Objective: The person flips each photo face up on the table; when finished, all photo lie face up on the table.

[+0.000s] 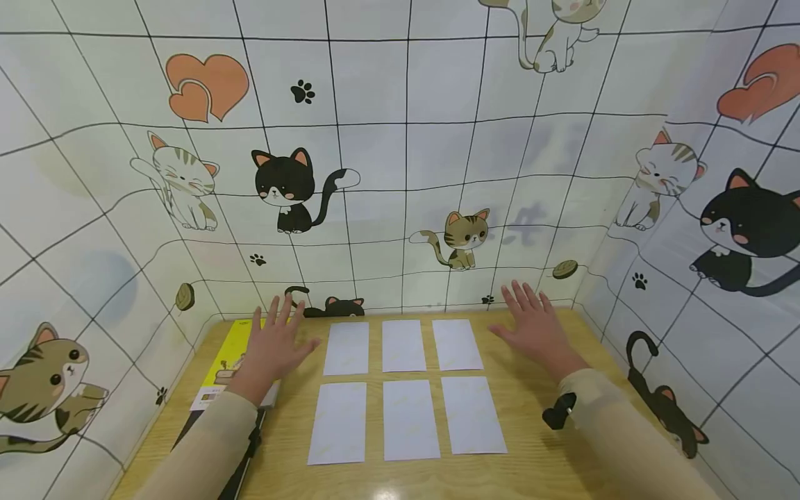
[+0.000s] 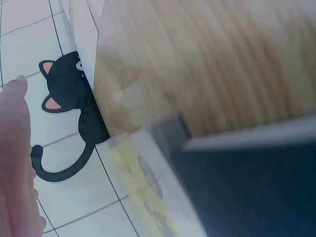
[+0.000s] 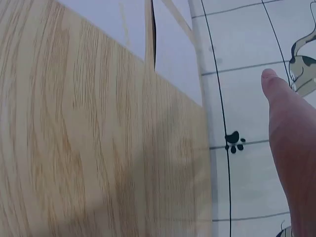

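Observation:
Several white paper cards (image 1: 404, 346) lie in two rows of three on the wooden table (image 1: 400, 479). To the left of the cards, my left hand (image 1: 275, 351) is held up with fingers spread and nothing in it. It overlaps a yellow-covered book (image 1: 228, 351) in the head view. My right hand (image 1: 534, 326), also spread and holding nothing, is to the right of the top row. In the right wrist view its thumb (image 3: 284, 118) stretches out beside the table edge, and some white cards (image 3: 173, 54) show at the top.
At the table's left side a dark object (image 1: 240, 465) lies below the yellow book, partly hidden by the left sleeve. White walls (image 1: 375, 160) with a grid and cartoon cats enclose the table at the back and both sides. A black wrist device (image 1: 559, 411) sits at the right cuff.

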`<state>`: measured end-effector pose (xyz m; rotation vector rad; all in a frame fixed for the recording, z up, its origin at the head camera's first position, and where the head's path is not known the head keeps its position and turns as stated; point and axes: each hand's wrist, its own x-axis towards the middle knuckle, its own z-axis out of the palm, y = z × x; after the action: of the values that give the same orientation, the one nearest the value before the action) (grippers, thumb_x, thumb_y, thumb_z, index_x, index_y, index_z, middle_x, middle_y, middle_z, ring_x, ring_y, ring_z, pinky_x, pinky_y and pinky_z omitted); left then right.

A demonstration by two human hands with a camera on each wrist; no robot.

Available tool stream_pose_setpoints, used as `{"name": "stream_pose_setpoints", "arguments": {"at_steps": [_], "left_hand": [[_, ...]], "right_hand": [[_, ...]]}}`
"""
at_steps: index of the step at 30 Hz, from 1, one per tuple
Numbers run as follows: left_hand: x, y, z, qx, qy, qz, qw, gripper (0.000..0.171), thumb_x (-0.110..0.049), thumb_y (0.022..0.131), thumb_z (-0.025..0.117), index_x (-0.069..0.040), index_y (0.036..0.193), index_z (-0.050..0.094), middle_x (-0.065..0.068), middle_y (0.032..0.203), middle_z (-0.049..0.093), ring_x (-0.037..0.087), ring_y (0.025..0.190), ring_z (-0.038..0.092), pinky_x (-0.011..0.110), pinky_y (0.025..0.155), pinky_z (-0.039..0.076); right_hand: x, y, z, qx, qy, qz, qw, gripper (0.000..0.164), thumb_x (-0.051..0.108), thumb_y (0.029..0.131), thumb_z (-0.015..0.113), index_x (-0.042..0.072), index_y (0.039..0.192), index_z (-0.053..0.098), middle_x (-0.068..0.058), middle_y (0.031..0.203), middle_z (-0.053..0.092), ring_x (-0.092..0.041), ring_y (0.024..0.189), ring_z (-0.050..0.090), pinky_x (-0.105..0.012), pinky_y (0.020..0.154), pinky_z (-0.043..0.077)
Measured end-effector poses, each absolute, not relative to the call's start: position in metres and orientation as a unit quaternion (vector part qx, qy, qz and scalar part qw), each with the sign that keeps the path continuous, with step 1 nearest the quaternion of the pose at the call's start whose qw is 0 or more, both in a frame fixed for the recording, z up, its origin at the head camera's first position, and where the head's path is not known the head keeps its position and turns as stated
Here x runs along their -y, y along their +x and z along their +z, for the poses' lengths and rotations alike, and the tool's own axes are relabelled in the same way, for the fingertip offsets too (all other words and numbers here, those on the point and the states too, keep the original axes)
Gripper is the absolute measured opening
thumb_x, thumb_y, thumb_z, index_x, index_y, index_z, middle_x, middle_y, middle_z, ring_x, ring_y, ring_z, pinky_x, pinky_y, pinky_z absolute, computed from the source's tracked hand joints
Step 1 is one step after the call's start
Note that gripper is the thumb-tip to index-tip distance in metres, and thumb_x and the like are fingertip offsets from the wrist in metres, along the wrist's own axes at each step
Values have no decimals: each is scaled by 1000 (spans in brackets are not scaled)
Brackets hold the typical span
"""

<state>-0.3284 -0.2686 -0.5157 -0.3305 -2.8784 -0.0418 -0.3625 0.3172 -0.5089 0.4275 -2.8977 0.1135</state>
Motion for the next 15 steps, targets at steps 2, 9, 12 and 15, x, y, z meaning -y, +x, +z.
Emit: {"name": "stream_pose_setpoints", "arguments": {"at_steps": [2,9,12,15], "left_hand": [[264,-326,-518,985,-120,-22,124,95,-66,105,61,-10,175,30,22,182,16,47,168,10,75,129,6],[252,-324,-528,981,-146,-34,121,96,-73,106,53,-11,176,28,19,183,17,45,168,15,74,129,8],[251,-323,-530,977,-160,-44,130,94,-70,106,56,-10,175,32,18,182,22,45,166,22,74,129,10],[250,-321,-531,974,-174,-54,136,93,-68,106,59,-9,173,35,19,180,26,46,164,27,75,128,14]], "right_hand": [[-309,-362,-509,982,151,46,107,103,74,106,54,8,178,17,-21,184,8,-44,169,4,-66,132,2],[-279,-361,-510,978,164,52,114,103,74,105,56,9,177,20,-20,184,12,-42,169,8,-64,133,6],[-263,-362,-513,977,172,57,111,105,78,104,53,11,177,21,-18,184,12,-40,170,8,-63,134,7],[-248,-363,-519,975,184,56,110,105,81,103,49,13,178,21,-17,184,13,-39,170,9,-62,134,9]]}}
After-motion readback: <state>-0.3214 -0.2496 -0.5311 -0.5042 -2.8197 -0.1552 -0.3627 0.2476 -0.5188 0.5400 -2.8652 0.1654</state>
